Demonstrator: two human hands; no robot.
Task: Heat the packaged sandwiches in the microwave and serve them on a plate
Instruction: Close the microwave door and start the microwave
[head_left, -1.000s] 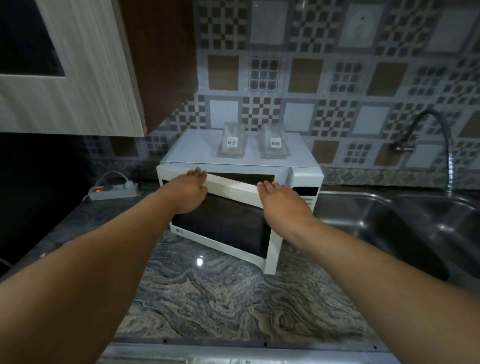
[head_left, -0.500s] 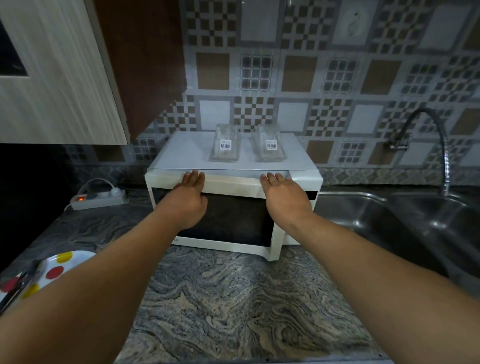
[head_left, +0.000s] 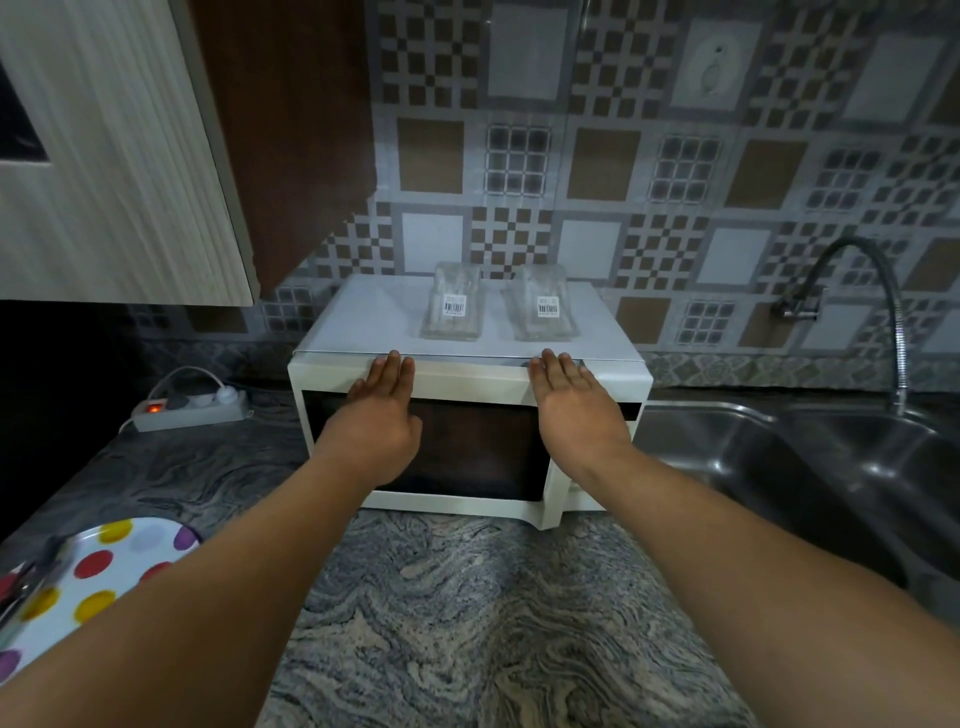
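Note:
A white microwave (head_left: 363, 322) stands on the marble counter against the tiled wall. Its door (head_left: 467, 379) lies nearly flush with the body, a small gap showing at the lower right corner. My left hand (head_left: 376, 415) and my right hand (head_left: 574, 410) press flat on the door's upper part, fingers straight. Two clear sandwich packages with barcode labels lie side by side on top of the microwave: the left package (head_left: 452, 312) and the right package (head_left: 540, 312). A white plate with coloured dots (head_left: 109, 571) sits at the counter's left edge.
A steel double sink (head_left: 810, 467) with a curved tap (head_left: 878, 291) lies right of the microwave. A power strip with a lit switch (head_left: 192, 408) rests on the counter at the left. A wall cabinet (head_left: 130, 182) hangs above left. Dark utensils lie on the plate's edge.
The microwave door has swung from well ajar to almost flush under both my hands. The view has tilted down, bringing the dotted plate into sight.

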